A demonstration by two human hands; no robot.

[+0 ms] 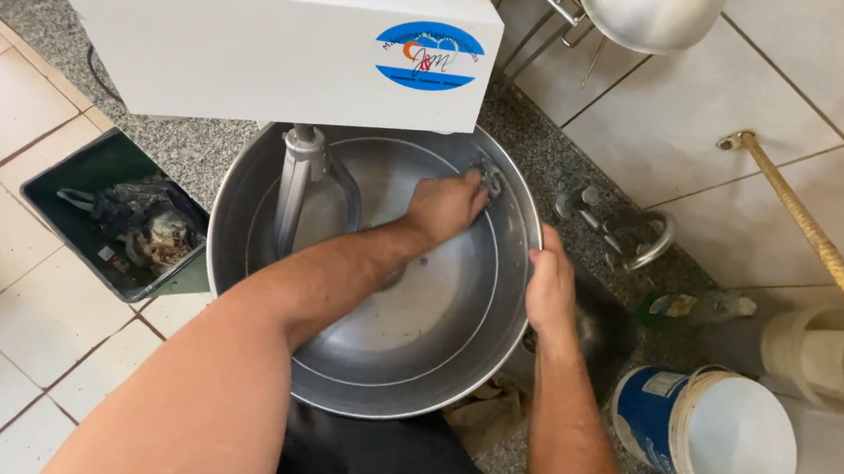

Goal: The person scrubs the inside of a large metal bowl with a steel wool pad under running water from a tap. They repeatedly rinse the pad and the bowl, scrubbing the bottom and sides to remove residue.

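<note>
A large steel mixing bowl (432,368) sits under the white head of a floor mixer (257,34). The mixer's metal hook (300,192) hangs into the bowl at the left. My left hand (444,207) reaches across the inside and presses a small metal scouring pad (490,179) against the far right inner wall. On the right side of the bowl, the fingers of my right hand (548,287) curl over the rim. The bowl's inside looks bare and shiny.
A dark green bin (76,175) with rubbish stands on the tiled floor at the left. Right of the bowl lie metal mixer attachments (623,228), a plastic bottle (697,307), a blue and white bucket (707,440) and a rope-wrapped pole (823,248).
</note>
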